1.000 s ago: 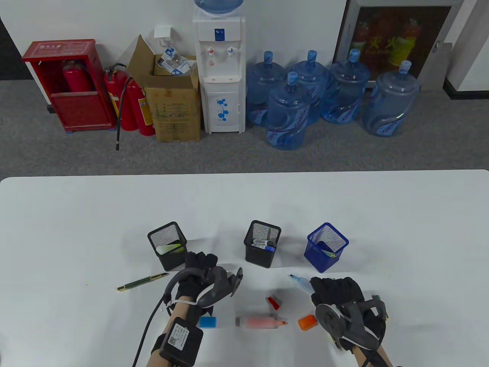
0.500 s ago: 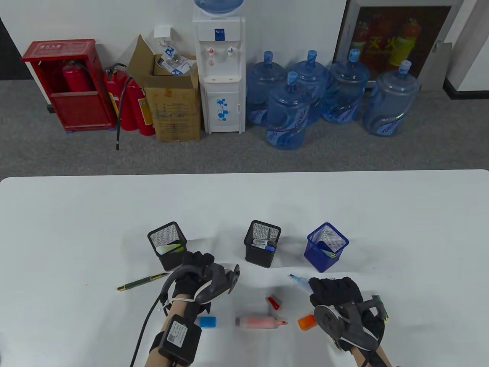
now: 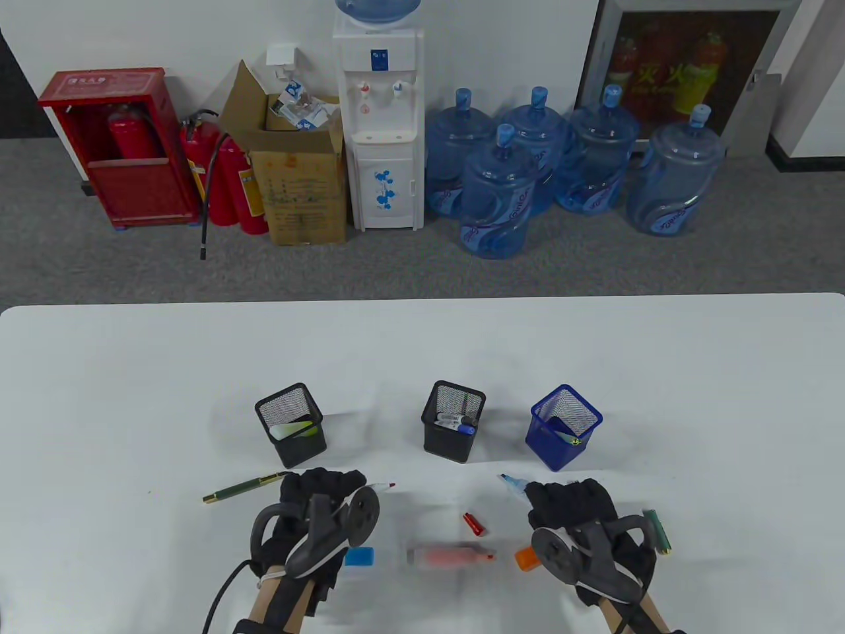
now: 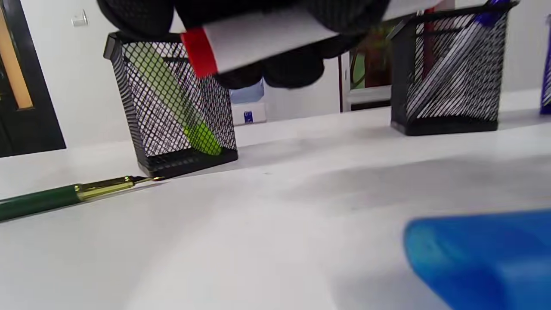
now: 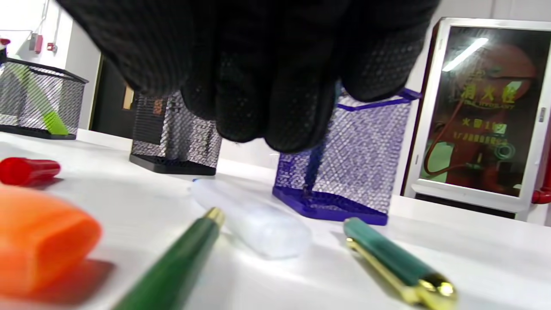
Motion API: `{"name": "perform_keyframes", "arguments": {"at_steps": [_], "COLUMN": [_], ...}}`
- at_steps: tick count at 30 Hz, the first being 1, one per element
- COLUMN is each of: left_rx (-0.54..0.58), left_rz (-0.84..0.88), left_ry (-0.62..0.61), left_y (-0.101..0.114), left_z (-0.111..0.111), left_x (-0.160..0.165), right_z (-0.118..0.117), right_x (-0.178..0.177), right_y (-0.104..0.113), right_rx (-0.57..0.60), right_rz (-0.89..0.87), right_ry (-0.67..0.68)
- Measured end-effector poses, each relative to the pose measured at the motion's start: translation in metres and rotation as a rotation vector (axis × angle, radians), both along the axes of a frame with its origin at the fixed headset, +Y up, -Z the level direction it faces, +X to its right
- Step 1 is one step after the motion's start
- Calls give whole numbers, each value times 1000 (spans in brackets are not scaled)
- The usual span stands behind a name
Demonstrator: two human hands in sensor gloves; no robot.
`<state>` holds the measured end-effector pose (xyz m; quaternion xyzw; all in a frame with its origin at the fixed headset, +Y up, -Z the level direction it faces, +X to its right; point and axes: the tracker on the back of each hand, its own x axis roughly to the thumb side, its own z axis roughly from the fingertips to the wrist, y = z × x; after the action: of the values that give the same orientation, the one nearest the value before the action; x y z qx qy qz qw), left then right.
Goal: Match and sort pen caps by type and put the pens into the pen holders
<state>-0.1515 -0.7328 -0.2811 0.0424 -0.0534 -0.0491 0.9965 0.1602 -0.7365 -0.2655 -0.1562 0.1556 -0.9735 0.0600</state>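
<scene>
My left hand [image 3: 321, 485] grips a white marker [image 3: 381, 487] with a red end; in the left wrist view its fingers [image 4: 280, 71] curl round that marker [image 4: 267, 38]. My right hand [image 3: 564, 498] hovers with loosely bent fingers [image 5: 262, 107] above a pale blue highlighter [image 3: 512, 485], which lies on the table [image 5: 254, 219]. A blue cap [image 3: 360, 557], an uncapped orange highlighter [image 3: 449, 556], a red cap [image 3: 474, 524] and an orange cap [image 3: 525, 559] lie between the hands. A green pen [image 3: 244, 489] lies left.
Three mesh holders stand behind the hands: a black one [image 3: 290, 426] with a green highlighter, a black one [image 3: 453, 422] with markers, and a blue one [image 3: 566, 429]. A green cap with gold trim [image 3: 657, 529] lies right of my right hand. White table [image 3: 660, 396].
My left hand has drawn back from the left holder toward the front edge and rolled over; the marker's red tip now shows to its right. The right hand barely shifted.
</scene>
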Motion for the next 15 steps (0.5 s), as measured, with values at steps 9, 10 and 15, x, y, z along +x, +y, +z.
{"name": "perform_keyframes", "arguments": {"at_steps": [9, 10, 15], "left_rx": [83, 89, 95], "left_rz": [13, 8, -12], "left_ry": [-69, -73, -39], "left_y": [6, 6, 5], "left_z": [13, 14, 15], "left_x": [-3, -4, -9], "right_z": [-11, -13, -28], "right_x": [-56, -61, -91], "right_y": [5, 5, 4], "right_rx": [-146, -164, -197], "right_rz": [124, 128, 194], "right_ry": [39, 35, 8]}}
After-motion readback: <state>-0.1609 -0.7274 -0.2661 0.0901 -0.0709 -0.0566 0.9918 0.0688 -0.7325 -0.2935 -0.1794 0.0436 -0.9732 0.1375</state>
